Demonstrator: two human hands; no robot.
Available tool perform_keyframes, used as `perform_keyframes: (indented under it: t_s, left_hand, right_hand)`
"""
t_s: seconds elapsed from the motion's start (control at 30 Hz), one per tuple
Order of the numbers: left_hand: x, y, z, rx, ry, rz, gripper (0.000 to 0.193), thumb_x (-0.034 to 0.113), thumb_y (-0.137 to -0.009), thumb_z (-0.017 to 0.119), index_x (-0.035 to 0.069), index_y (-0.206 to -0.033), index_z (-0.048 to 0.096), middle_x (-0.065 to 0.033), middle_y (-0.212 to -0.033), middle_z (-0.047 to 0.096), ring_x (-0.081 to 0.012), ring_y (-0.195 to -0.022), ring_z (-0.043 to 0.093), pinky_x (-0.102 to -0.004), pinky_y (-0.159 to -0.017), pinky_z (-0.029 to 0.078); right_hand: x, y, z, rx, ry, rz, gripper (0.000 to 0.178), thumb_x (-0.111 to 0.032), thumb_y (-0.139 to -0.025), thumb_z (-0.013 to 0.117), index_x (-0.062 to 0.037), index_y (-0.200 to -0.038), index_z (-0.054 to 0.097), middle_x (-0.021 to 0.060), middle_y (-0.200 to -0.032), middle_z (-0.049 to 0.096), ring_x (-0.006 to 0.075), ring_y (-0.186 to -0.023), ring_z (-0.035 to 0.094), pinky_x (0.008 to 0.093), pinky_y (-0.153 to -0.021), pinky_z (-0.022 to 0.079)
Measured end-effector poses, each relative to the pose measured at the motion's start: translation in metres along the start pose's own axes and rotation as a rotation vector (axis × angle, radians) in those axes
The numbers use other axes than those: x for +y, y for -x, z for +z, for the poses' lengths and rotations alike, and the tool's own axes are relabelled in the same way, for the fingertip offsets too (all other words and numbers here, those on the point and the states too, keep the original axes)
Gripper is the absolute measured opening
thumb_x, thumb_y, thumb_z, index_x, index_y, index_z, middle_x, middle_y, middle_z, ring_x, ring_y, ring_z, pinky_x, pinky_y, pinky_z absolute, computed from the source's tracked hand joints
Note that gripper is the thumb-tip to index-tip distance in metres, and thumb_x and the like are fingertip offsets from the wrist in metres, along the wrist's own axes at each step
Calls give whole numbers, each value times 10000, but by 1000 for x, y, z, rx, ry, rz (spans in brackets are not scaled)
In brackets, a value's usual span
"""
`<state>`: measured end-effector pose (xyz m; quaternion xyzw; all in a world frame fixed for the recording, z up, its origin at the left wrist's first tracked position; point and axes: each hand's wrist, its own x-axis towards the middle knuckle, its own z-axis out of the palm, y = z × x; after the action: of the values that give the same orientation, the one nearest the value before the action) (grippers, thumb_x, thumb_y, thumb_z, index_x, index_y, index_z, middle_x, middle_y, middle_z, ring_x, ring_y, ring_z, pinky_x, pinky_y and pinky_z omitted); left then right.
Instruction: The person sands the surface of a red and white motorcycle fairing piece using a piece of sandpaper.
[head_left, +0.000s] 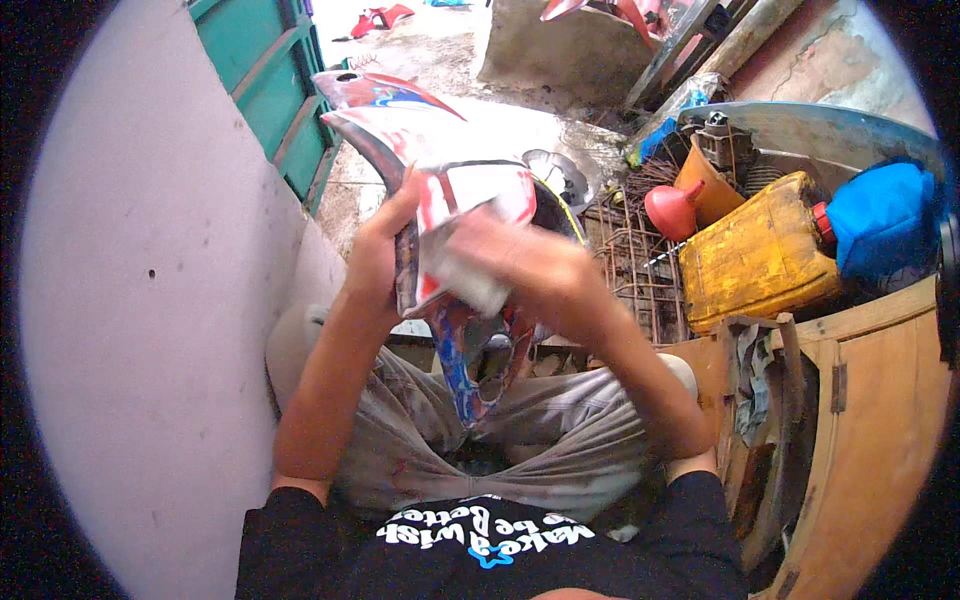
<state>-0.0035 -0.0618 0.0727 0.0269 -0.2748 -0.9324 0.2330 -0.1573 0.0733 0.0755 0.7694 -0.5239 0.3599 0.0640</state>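
Observation:
A motorcycle body panel [480, 185], white with red patches and dark edges, is held up in front of me above my lap. My left hand [383, 255] grips its left edge, thumb on the upper face. My right hand [540, 268], smeared by motion, presses a pale greyish piece [475, 285] against the panel's face; whether that is paper or cloth I cannot tell. Below the panel, a scuffed blue and red plastic part [458, 365] hangs between my knees; whether it joins the panel is hidden. Just beyond lies another red, white and blue panel [385, 92].
At right are a yellow jerrycan [760, 250], a red funnel [675, 208], a blue bag [885, 220] and a rusty wire grid [625, 265]. A wooden cabinet [880, 400] stands near my right elbow. A white wall [150, 330] and green door [265, 90] bound the left.

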Motion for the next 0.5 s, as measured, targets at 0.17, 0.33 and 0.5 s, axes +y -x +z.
perform_keyframes:
  t_s: [0.17,0.33,0.5]
  left_hand:
    - [2,-5,-7,-28,8,44,510,346,-1052,452,-36,-1390,436,-186,-1290,600,-290,-1136,634,-442,-1025,490]
    - [11,-2,-8,-118,164,59,523,354,-1054,441,-41,-1395,421,-216,-1345,560,-332,-1199,597,-488,-1064,457]
    - [9,-4,-6,107,-146,134,503,324,-1033,507,-39,-1374,440,-201,-1300,586,-305,-1162,617,-474,-1038,478]
  right_hand:
    - [33,10,-12,81,58,161,379,-7,-855,622,-55,-1227,673,185,-1234,672,286,-1115,682,377,-964,551]
    - [11,0,3,150,-15,110,435,55,-827,598,-51,-1242,665,179,-1211,683,293,-1161,657,399,-1017,518]
    - [47,14,-23,41,-131,406,402,-18,-900,566,-85,-1292,624,174,-1262,656,273,-1184,641,380,-994,528]
